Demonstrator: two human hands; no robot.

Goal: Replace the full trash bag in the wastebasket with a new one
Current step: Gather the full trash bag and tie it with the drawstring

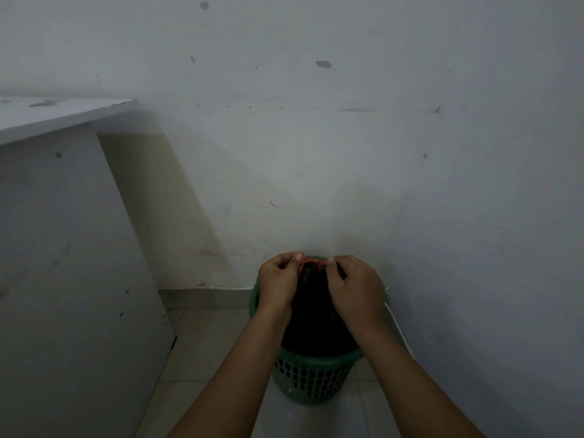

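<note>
Where tiled floor (202, 343) meets wall (316, 184), both hands' fingers (292, 259) pinch a red drawstring (314, 262).

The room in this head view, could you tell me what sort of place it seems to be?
Probably a plain indoor corner of a home or office: scuffed white wall, tiled floor, white desk, and a green wastebasket beside it.

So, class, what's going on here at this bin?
A person is bent over a green basket on the floor by the wall. Both hands, left hand and right hand, pinch a red tie at the gathered top of the black bag. The bag sits in the basket, not lifted out.
</note>
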